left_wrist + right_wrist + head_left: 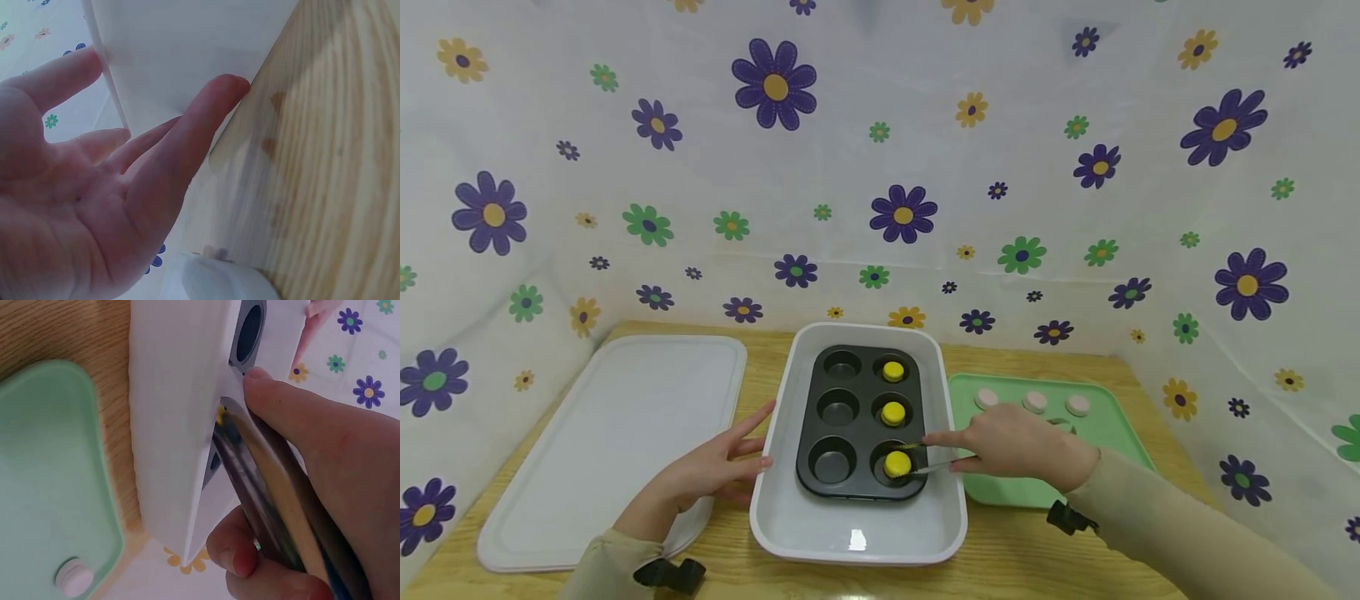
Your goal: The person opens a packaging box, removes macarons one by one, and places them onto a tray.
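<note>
My right hand (1015, 443) holds metal tongs (269, 481) between thumb and fingers. The tong tips straddle a small round yellow piece (897, 464) in the near right cup of a dark muffin tin (862, 433). Behind it in the same column, the middle cup holds another yellow piece (892, 414) and the far cup a third yellow piece (892, 372). The tin's left column has bare cups. A white tub (857, 546) surrounds the tin. Against the tub's left side rests my left hand (718, 471), its fingers extended along the outer wall (187, 50).
To the right lies a green tray (1015, 493), partly under my right arm, with pale pink round pieces (1034, 402) along its far side. A flat white tray (617, 442) lies on the left of the wooden table (1000, 550). A flowered curtain (835, 167) closes the back and sides.
</note>
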A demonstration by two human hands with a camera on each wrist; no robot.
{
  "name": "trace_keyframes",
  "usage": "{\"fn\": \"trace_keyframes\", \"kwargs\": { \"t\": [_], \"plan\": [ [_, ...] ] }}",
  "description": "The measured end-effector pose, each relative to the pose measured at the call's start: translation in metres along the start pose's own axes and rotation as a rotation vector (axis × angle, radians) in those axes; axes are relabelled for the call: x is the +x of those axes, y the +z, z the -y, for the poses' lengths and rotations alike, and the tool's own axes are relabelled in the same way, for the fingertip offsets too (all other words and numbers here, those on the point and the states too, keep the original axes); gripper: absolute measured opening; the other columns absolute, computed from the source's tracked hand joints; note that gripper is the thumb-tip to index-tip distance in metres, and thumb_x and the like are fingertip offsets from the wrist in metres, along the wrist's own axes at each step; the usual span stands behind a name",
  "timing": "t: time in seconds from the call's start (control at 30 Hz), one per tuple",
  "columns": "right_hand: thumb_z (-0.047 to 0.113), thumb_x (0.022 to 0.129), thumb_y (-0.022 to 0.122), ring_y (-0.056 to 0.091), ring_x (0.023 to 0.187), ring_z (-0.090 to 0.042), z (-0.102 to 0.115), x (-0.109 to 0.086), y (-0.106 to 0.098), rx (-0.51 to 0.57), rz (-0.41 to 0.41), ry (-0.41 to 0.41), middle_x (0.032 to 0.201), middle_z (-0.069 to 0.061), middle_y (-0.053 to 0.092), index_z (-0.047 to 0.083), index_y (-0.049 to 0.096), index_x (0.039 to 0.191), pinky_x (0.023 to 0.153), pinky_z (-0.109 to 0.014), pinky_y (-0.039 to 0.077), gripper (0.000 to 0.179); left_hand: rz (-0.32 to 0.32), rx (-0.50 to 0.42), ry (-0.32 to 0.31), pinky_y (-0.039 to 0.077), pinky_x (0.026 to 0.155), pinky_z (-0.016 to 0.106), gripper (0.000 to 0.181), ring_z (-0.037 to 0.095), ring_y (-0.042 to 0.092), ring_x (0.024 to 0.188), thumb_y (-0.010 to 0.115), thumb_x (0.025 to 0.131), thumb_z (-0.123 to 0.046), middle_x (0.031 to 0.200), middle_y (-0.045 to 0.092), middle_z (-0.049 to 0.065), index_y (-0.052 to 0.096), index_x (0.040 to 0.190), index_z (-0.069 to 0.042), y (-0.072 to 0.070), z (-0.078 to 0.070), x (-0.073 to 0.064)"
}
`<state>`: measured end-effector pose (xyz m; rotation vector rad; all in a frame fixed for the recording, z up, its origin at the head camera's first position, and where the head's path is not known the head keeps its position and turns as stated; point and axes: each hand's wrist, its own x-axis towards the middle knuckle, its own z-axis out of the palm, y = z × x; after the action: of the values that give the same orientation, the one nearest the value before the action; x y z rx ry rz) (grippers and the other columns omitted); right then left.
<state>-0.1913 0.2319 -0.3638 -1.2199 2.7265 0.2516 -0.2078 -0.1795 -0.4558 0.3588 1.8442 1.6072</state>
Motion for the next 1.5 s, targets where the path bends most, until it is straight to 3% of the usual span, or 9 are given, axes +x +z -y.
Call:
{"fn": "trace_keyframes", "kwargs": {
  "t": [0.3, 0.57, 0.8, 0.97, 1.17, 1.37, 1.5],
  "plan": [
    [0.041, 0.095, 0.062, 0.018, 0.042, -0.001, 0.005, -0.004, 0.001, -0.050, -0.016, -0.023, 0.050, 0.012, 0.025, 0.032, 0.060, 0.136, 0.042, -0.017, 0.015, 0.042, 0.012, -0.003, 0.006, 0.060, 0.078, 0.051, 0.086, 0.037, 0.067, 0.109, 0.059, 0.100, -0.022, 0.157, 0.021, 0.035, -0.003, 0.160, -0.032, 0.001, 0.001, 0.001],
    [0.039, 0.098, 0.058, 0.015, 0.042, -0.002, 0.003, -0.017, 0.012, 0.057, -0.025, 0.015, 0.050, 0.013, 0.022, 0.034, 0.051, 0.144, 0.044, -0.017, 0.016, 0.047, 0.019, 0.001, 0.003, 0.060, 0.079, 0.051, 0.086, 0.037, 0.067, 0.111, 0.059, 0.101, -0.022, 0.158, 0.020, 0.034, -0.003, 0.160, -0.033, 0.002, 0.001, 0.002],
    [0.041, 0.100, 0.055, 0.022, 0.043, 0.001, -0.002, -0.036, 0.023, 0.062, -0.180, 0.046, 0.053, 0.014, 0.033, 0.035, 0.044, 0.149, 0.042, -0.014, 0.025, 0.050, 0.020, 0.000, 0.004, 0.060, 0.078, 0.051, 0.086, 0.037, 0.067, 0.110, 0.058, 0.101, -0.022, 0.158, 0.019, 0.034, -0.003, 0.160, -0.032, 0.002, 0.000, 0.001],
    [0.038, 0.100, 0.056, 0.028, 0.045, 0.001, -0.005, -0.055, 0.024, 0.098, -0.232, 0.112, 0.054, 0.014, 0.039, 0.033, 0.045, 0.148, 0.043, -0.015, 0.032, 0.049, 0.017, 0.007, 0.004, 0.060, 0.078, 0.051, 0.086, 0.038, 0.067, 0.110, 0.058, 0.101, -0.022, 0.158, 0.019, 0.035, -0.004, 0.160, -0.033, 0.001, 0.000, 0.001],
    [0.033, 0.097, 0.063, 0.021, 0.046, 0.004, -0.012, -0.079, 0.030, 0.088, -0.347, 0.182, 0.053, 0.016, 0.031, 0.032, 0.045, 0.148, 0.044, -0.014, 0.026, 0.055, 0.016, 0.010, 0.002, 0.060, 0.078, 0.051, 0.085, 0.037, 0.067, 0.109, 0.057, 0.101, -0.022, 0.158, 0.018, 0.035, -0.004, 0.160, -0.033, 0.000, 0.001, 0.001],
    [0.032, 0.094, 0.067, 0.012, 0.047, 0.008, -0.022, -0.097, 0.047, 0.003, -0.476, 0.182, 0.051, 0.020, 0.025, 0.026, 0.047, 0.147, 0.043, -0.011, 0.022, 0.057, 0.009, 0.010, 0.001, 0.060, 0.078, 0.051, 0.086, 0.038, 0.066, 0.111, 0.058, 0.101, -0.022, 0.158, 0.016, 0.036, -0.005, 0.160, -0.031, 0.001, -0.001, 0.000],
    [0.043, 0.102, 0.050, 0.011, 0.047, 0.010, -0.027, -0.109, 0.060, -0.014, -0.515, 0.189, 0.050, 0.022, 0.025, 0.024, 0.046, 0.147, 0.043, -0.010, 0.020, 0.049, 0.009, 0.014, 0.002, 0.060, 0.079, 0.051, 0.086, 0.038, 0.066, 0.111, 0.058, 0.101, -0.022, 0.158, 0.016, 0.035, -0.004, 0.160, -0.032, 0.002, -0.001, 0.000]
  ]
}}
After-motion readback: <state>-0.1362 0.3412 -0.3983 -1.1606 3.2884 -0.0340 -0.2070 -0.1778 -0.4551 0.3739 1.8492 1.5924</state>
